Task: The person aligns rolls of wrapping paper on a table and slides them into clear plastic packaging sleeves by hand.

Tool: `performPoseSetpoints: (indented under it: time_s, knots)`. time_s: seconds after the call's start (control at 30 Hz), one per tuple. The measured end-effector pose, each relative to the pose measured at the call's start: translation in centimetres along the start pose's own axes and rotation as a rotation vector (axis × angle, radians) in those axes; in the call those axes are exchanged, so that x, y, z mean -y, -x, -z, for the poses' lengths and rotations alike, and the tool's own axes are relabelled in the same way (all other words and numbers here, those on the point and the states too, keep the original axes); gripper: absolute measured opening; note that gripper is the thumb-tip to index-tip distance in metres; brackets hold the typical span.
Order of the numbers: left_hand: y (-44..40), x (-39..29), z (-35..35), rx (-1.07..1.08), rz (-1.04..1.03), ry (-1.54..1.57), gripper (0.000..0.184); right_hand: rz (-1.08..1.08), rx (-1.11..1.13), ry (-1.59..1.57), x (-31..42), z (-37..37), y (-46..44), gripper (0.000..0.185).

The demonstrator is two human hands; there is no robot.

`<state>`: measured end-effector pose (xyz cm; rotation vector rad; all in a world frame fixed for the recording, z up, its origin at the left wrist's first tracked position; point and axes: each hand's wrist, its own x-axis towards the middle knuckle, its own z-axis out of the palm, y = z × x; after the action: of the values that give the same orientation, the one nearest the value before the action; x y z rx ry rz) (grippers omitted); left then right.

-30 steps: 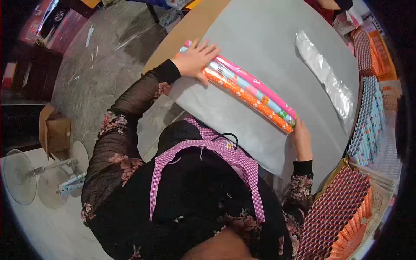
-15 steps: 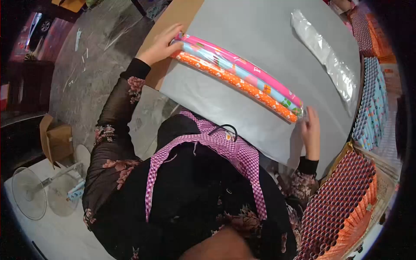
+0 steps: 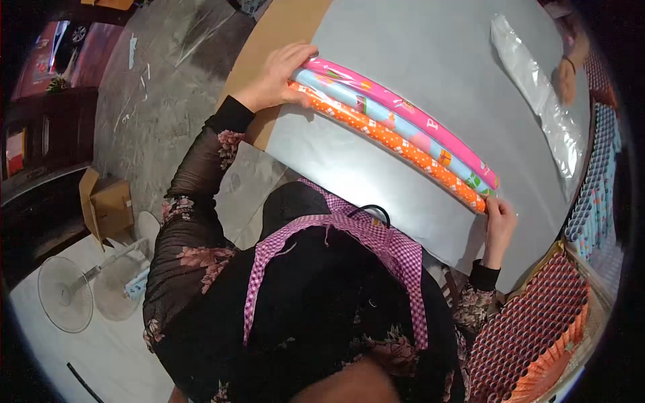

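Three patterned rolls lie side by side in clear film on the grey table: a pink roll (image 3: 410,111), a light blue roll (image 3: 396,124) and an orange dotted roll (image 3: 383,134). At their upper left end, my left hand (image 3: 279,77) is wrapped round the bundle, thumb by the orange roll. The lower right end is pinched by my right hand (image 3: 499,221), its fingers closed on the film and roll ends. An elongated clear plastic sleeve (image 3: 534,87) lies on the table beyond the rolls.
Another person's hand (image 3: 568,80) is at the upper right, beside the sleeve. Red-purple rolls (image 3: 531,316) and light blue rolls (image 3: 594,201) are stacked along the right edge. A cardboard box (image 3: 111,207) and a fan (image 3: 65,294) stand at the left.
My left hand shifted to the rolls' left end and closed round it. My right hand let go, then took hold of the right end again. Another person's hand has come in at upper right.
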<state>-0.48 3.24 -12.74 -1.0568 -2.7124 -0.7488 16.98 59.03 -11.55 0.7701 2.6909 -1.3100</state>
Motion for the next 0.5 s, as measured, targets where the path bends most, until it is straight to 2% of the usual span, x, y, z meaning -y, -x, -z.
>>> performPoseSetpoints:
  time_s: [0.1, 0.17, 0.27, 0.37, 0.43, 0.47, 0.5]
  knots:
    - [0.2, -0.1, -0.2, 0.022, 0.020, 0.012, 0.106, -0.106, -0.007, -0.082, -0.5, 0.1, -0.8, 0.021]
    - [0.2, -0.2, -0.1, 0.036, 0.024, 0.014, 0.106, -0.184, 0.064, -0.161, -0.3, 0.5, -1.1, 0.019]
    - [0.4, -0.2, -0.2, 0.031, 0.008, 0.064, 0.104, -0.212, 0.062, -0.121, 0.1, 0.3, -1.4, 0.020]
    - [0.4, -0.2, 0.0, 0.030, -0.026, -0.014, 0.105, -0.150, 0.063, 0.060, 2.2, 0.2, -1.0, 0.026]
    - [0.3, -0.7, 0.4, 0.085, -0.024, -0.133, 0.104, -0.006, 0.019, 0.161, 2.8, 0.0, -0.7, 0.028]
    - [-0.1, -1.6, 0.9, 0.078, -0.065, -0.109, 0.104, 0.112, 0.018, 0.309, 3.0, 0.2, -1.0, 0.028]
    - [-0.8, -2.8, 2.0, 0.145, -0.081, -0.261, 0.106, 0.228, 0.020, 0.457, 3.3, 0.4, -1.0, 0.027]
